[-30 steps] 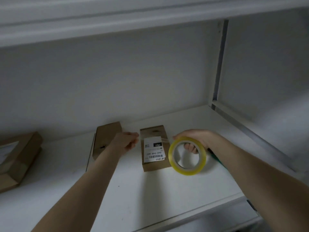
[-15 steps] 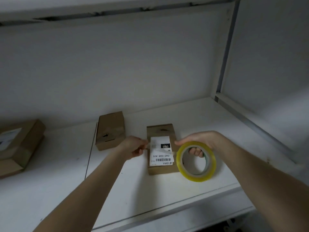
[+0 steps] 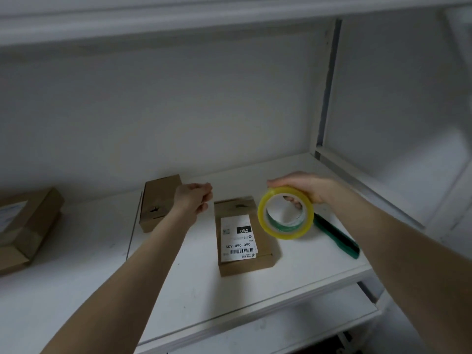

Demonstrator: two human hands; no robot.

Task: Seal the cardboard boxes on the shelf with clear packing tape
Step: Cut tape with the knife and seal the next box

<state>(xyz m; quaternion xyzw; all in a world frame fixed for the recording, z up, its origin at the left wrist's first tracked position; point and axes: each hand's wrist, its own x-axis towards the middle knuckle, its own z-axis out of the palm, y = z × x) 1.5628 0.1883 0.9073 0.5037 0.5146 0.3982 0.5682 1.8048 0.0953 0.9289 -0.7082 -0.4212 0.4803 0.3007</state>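
The right hand [image 3: 304,186] has the tape roll [image 3: 286,232], its grip clamped over the top of the ring with fingertips showing through the hollow centre. The roll stands on edge in the air, just right of the labelled box [image 3: 242,236], likely so a strip can run off sideways across the far flap.

The left hand [image 3: 194,198] hovers at the box's far left corner. Its fingers are drawn together like a pinch, but whether a clear tape end sits in that grip cannot be told, since nothing shows between hand and roll. If it does hold one, the strip would be lined up over the far end of the box.

The box lies flat on the shelf [image 3: 204,290], label up, near end close to the front lip. That edge needs watching, because a hard press or tug toward the person could slide it off.

The plain box [image 3: 158,200] sits behind the left wrist, near the back wall [image 3: 178,111], and a third box [image 3: 25,226] is well apart at far left. A green tool [image 3: 337,236], probably a cutter, lies just beside the roll on the right.

There's open board in front and to the left. The upper shelf [image 3: 178,19] caps the headroom and the upright post [image 3: 324,85] stands at the rear right corner.
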